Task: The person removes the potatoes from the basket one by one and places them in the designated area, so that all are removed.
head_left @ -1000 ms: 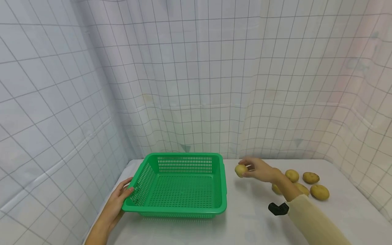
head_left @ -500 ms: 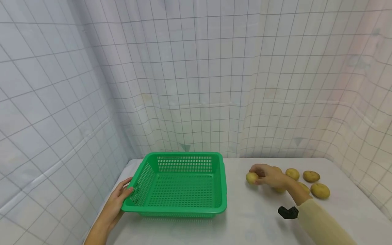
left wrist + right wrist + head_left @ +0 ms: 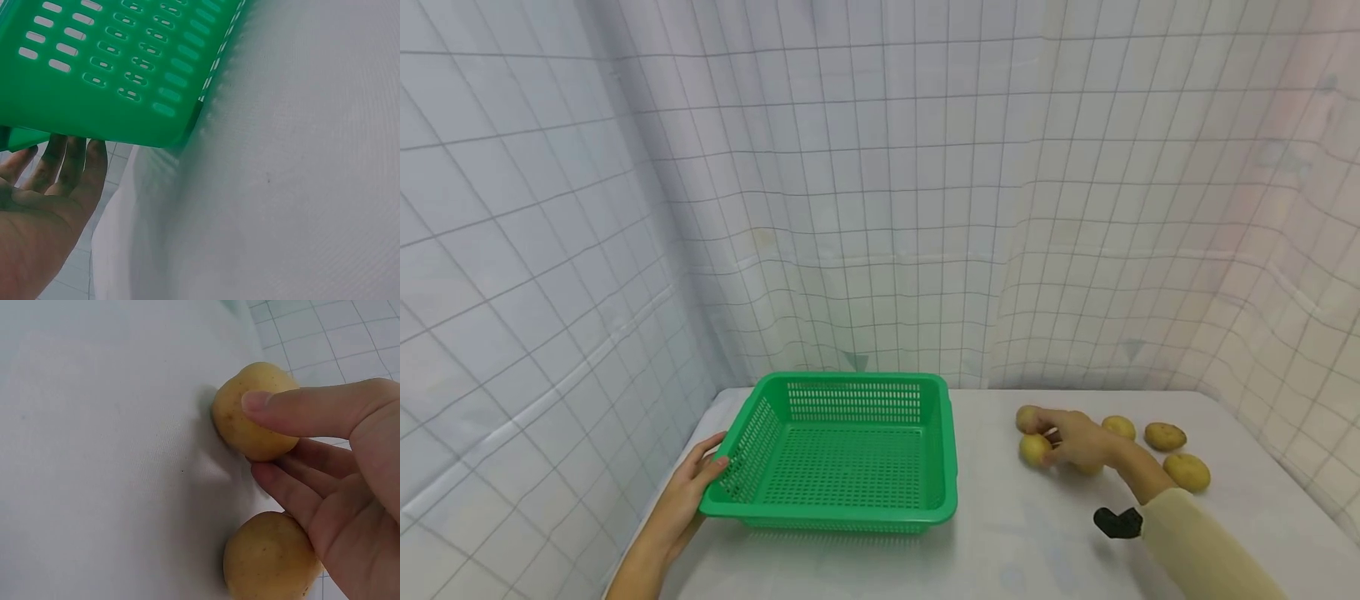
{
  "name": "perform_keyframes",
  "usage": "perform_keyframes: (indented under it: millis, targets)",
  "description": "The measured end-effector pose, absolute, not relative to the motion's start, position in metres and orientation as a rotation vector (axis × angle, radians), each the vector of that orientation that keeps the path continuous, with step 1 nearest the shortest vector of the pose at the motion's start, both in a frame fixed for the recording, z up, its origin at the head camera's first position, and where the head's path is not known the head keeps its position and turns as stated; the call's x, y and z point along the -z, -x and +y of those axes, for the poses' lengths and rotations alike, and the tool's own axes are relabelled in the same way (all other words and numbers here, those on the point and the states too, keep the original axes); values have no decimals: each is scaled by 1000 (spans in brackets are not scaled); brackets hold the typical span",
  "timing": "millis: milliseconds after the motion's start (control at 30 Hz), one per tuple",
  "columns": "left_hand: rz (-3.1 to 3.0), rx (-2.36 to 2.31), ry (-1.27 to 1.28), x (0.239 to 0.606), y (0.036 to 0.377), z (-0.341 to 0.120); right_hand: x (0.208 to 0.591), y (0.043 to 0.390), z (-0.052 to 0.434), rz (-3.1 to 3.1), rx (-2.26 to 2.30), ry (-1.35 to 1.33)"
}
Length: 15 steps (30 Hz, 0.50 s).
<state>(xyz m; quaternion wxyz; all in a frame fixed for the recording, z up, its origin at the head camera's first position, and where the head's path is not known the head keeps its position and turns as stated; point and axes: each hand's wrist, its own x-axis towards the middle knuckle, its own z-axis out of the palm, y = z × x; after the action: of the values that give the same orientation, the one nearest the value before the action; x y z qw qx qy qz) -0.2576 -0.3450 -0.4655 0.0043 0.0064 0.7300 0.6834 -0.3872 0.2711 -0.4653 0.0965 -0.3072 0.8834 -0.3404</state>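
Note:
My left hand (image 3: pixel 679 498) holds the left rim of a green plastic basket (image 3: pixel 946 433), thumb over the edge and fingers outside it. In the left wrist view, the fingertips (image 3: pixel 95 150) touch under the basket's rim. At the right, my right hand (image 3: pixel 1075 437) pinches a potato (image 3: pixel 1035 451) between thumb and fingers, low over the white table. The right wrist view shows the thumb pressed on this potato (image 3: pixel 240 422), with another potato (image 3: pixel 272 556) close below the fingers. Past the fingertips in the head view lies one more potato (image 3: pixel 1027 419).
To the right of my right hand lie several potatoes, among them a round potato (image 3: pixel 1118 428), a darker potato (image 3: pixel 1165 436) and a large potato (image 3: pixel 1187 472). Others are partly hidden under the hand. White gridded sheeting (image 3: pixel 880 208) rises behind and along the sides of the table (image 3: pixel 1000 533).
My right hand has moved right and toward me with the potato, away from the basket to the other potatoes. A potato now shows beyond its fingers. The left hand and basket stay put.

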Motion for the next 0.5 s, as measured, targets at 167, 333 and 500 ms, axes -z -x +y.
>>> perform_keyframes:
  millis: [167, 333, 500]
  targets:
    - [2287, -2140, -7, 466, 258, -344, 462, 384, 271, 2620, 916, 944]
    - [2288, -2144, 0, 467, 258, -344, 457, 385, 271, 2591, 882, 890]
    - [2293, -2144, 0, 467, 257, -345, 456, 388, 272, 2552, 903, 920]
